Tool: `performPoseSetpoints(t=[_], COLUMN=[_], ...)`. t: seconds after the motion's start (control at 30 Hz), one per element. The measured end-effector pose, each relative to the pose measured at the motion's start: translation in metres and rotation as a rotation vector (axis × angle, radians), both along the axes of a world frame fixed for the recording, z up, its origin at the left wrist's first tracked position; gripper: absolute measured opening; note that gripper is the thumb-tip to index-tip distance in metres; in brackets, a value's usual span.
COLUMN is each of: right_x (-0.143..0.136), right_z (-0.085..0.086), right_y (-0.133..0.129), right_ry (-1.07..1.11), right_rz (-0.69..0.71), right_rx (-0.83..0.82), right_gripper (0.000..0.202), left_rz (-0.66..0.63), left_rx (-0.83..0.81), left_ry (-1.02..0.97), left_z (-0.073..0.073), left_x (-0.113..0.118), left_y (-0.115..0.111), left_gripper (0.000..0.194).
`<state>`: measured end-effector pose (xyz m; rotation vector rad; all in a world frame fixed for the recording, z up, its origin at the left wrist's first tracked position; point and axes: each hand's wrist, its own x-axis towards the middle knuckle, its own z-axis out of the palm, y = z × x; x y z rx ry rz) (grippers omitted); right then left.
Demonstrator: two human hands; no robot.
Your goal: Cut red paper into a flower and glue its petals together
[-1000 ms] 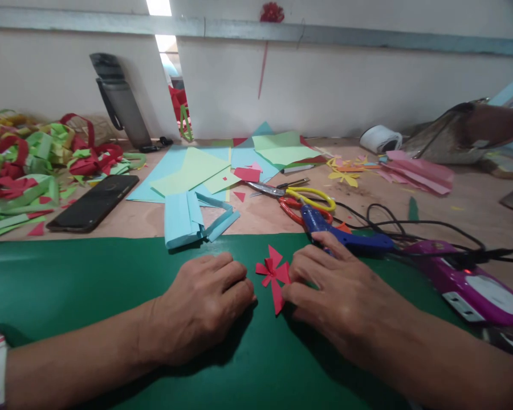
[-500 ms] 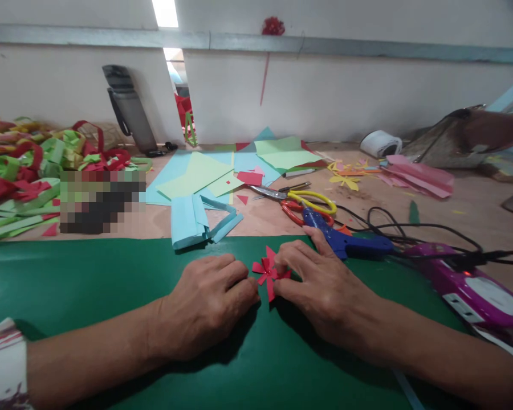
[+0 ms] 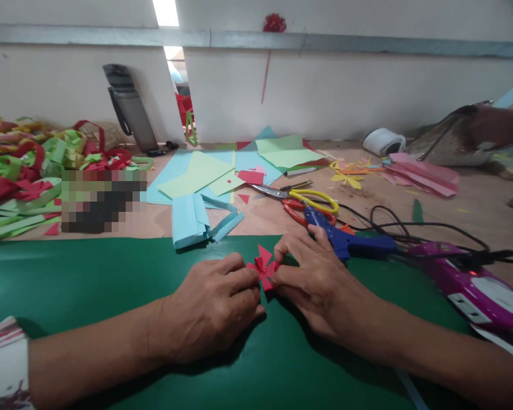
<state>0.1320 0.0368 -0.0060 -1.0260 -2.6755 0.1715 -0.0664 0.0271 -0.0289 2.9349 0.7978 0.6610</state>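
Observation:
A small red paper flower (image 3: 265, 272), with a smaller layer of petals at its centre, is between my two hands above the green mat (image 3: 111, 285). My right hand (image 3: 320, 279) pinches its right petals between thumb and fingers. On the other side, my left hand (image 3: 222, 304) has its fingers curled, the fingertips closed on the flower's left petals. Just behind the hands sits a folded light-blue paper bag (image 3: 190, 222) with a strip handle. A blue glue gun (image 3: 354, 242) lies beyond my right hand, close to its fingers.
Scissors (image 3: 308, 202) with red and yellow handles lie behind the glue gun. Black cables run to a purple power strip (image 3: 474, 285) at the right. Paper sheets (image 3: 200, 176), a dark bottle (image 3: 132, 114) and a heap of paper pieces (image 3: 47, 165) stand farther back.
The flower has shifted slightly left and turned. My left fingers have come up onto its left petals, where before they were beside it. My right hand keeps its pinch.

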Motion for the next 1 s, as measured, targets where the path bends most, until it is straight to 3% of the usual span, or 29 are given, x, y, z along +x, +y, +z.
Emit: performPoseSetpoints(t=[0.2, 0.43, 0.67, 0.83, 1.0], right_x=[-0.008, -0.013, -0.02, -0.021, -0.02], right_z=[0.005, -0.002, -0.001, -0.001, -0.002], right_y=[-0.004, -0.003, -0.001, -0.001, -0.001], right_ry=[-0.041, -0.066, -0.093, -0.11, -0.116], right_rz=[-0.147, -0.188, -0.194, -0.205, -0.216], right_rx=[-0.075, -0.065, -0.027, -0.017, -0.038], right_gripper=[0.02, 0.021, 0.016, 0.016, 0.017], left_rz=[0.01, 0.031, 0.202, 0.273, 0.271], left_rx=[-0.014, -0.009, 0.065, -0.006, -0.042], left_ry=[-0.019, -0.034, -0.017, 0.092, 0.144], left_z=[-0.002, -0.005, -0.005, 0.001, 0.001], left_x=[0.0, -0.001, -0.002, 0.0, 0.001], left_y=[0.0, 0.0, -0.002, -0.001, 0.001], left_gripper=[0.024, 0.023, 0.017, 0.042, 0.037])
